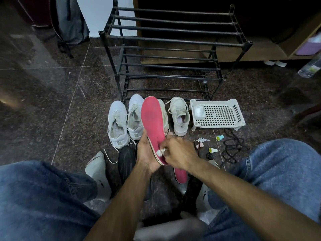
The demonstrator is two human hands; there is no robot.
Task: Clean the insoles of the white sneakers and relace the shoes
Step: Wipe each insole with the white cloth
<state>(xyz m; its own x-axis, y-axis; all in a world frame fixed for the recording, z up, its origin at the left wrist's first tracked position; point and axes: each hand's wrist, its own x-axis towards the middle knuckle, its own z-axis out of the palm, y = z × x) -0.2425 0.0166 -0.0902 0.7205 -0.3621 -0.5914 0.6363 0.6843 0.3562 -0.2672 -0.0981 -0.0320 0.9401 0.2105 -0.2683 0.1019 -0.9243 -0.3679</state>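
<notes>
Fingers of left hand around pink insole, right hand pinching white wipe.

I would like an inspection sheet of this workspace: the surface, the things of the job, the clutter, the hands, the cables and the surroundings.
Surface: dark speckled tiled floor.
Job's things: pink insole held upright; second pink insole lying on the floor; four white sneakers in a row before the rack; small white wipe against the held insole.
Clutter: white perforated tray; keys; two small yellow-and-teal caps.
Hands: left hand grips the insole; right hand pinches the wipe.
Cables: black cord lying tangled on the floor.
Surroundings: black shoe rack, empty; grey backpack behind.
</notes>
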